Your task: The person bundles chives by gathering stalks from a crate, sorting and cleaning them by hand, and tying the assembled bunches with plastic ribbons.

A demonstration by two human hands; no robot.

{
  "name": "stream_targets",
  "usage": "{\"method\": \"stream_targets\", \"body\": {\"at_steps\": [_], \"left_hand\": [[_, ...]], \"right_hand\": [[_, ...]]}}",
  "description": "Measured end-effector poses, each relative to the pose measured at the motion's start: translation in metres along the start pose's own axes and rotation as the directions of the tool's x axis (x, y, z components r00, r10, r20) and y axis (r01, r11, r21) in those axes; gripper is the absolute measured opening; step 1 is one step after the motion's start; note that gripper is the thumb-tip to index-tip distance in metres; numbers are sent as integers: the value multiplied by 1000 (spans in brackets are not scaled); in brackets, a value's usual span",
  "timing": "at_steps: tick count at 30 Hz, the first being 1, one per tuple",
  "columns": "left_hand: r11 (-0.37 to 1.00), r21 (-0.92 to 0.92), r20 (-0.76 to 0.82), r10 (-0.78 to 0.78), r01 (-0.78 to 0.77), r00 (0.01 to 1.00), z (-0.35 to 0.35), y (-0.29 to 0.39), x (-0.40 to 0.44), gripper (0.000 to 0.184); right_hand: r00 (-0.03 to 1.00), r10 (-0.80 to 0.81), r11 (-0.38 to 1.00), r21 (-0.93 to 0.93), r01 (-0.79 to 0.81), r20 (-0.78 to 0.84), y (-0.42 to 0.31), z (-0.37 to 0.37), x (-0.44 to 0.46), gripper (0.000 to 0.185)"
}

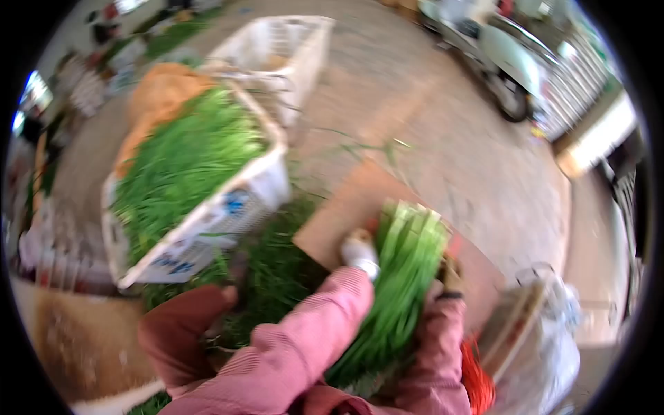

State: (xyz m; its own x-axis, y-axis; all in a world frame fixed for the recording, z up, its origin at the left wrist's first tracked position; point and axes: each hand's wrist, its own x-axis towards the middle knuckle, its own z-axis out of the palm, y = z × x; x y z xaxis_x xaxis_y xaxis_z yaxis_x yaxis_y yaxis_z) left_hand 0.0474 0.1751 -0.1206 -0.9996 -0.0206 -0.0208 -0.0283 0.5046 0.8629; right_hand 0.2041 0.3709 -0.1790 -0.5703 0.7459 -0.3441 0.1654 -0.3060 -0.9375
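A thick bundle of garlic chives lies lengthwise on a brown cardboard sheet, pale cut ends pointing away from me. My left hand, with white covering at the wrist, is closed against the bundle's left side. On the opposite side, my right hand, apparently in a dark glove, is curled around the edge of the stalks. Blur hides the exact finger positions of both. Small red patches show beside the bundle near each hand; what they are I cannot tell.
Left stands a white plastic crate heaped with chives, an orange cloth at its edge. Another white crate is behind. Loose greens cover the floor. Red string and a plastic bag lie right; a scooter stands beyond.
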Motion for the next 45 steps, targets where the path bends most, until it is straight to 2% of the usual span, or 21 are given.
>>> {"method": "stream_targets", "body": {"at_steps": [3,7,9,12,15,16,19,23,25,29,31,32,33,34,35,36,37,39,41,43,45], "left_hand": [[918,-354,-44,-211,182,977,-3,1,-14,9],[866,-480,-92,-210,142,973,13,-41,-3,12],[628,-648,213,-393,430,895,-5,-24,-5,13],[424,-748,352,-397,510,847,-24,-2,-11,16],[585,-749,176,-278,312,944,-10,-18,-8,16],[553,-739,254,-300,385,920,-14,-15,-10,17],[759,-573,181,-251,309,951,-26,-2,-16,15],[775,-541,149,-293,326,944,-28,2,-18,16],[526,-672,354,-390,521,850,-32,4,-14,17],[898,-293,4,-342,328,940,-16,4,-26,21],[889,-311,17,-347,335,938,-6,-4,-30,21],[911,-286,-17,-315,297,949,-4,-1,-33,21],[930,-259,-52,-283,260,958,-4,2,-35,21],[860,-400,5,-345,318,938,27,-34,-28,18],[859,-401,-1,-349,319,937,33,-41,-27,18],[842,-470,-59,-329,264,943,37,-44,-28,17],[822,-531,-116,-311,206,943,39,-46,-30,16],[914,-370,-139,-231,166,963,8,-13,-35,14],[855,-434,5,-313,284,950,3,-13,-35,13],[846,-429,-8,-354,316,935,0,-15,-34,11],[668,-641,108,-409,378,906,-8,-11,-34,11]], "right_hand": [[997,-59,994,91,64,-48,-48,31,-40,14],[995,-59,997,40,62,-75,-78,53,-70,15],[993,-42,998,33,46,-107,-74,51,-66,15],[993,-82,996,27,85,-85,-83,58,-76,15],[985,-170,981,-90,171,23,-92,67,-88,19],[984,-172,982,-76,174,41,-93,67,-90,18],[982,-166,984,-46,171,90,-94,68,-91,16],[968,-190,964,-156,216,164,-97,67,-98,15],[790,-527,769,-219,600,312,-103,67,-104,14],[810,-434,857,-97,506,394,-130,81,-124,11],[710,-435,826,-68,560,554,-144,106,-132,13],[819,-170,985,69,159,548,-134,121,-129,12],[805,116,942,193,-275,581,-125,130,-123,11],[801,119,943,187,-277,586,-125,133,-118,11],[696,-211,919,-104,381,687,-125,137,-113,9],[402,-361,416,-241,877,841,-125,141,-108,7],[401,-356,420,-239,875,844,-121,143,-101,7],[574,-297,504,-386,773,763,-110,147,-89,7],[700,-251,515,-520,681,668,-112,154,-92,5],[718,-236,472,-569,674,655,-116,159,-95,6],[709,-240,448,-572,687,663,-113,161,-92,6]]}}
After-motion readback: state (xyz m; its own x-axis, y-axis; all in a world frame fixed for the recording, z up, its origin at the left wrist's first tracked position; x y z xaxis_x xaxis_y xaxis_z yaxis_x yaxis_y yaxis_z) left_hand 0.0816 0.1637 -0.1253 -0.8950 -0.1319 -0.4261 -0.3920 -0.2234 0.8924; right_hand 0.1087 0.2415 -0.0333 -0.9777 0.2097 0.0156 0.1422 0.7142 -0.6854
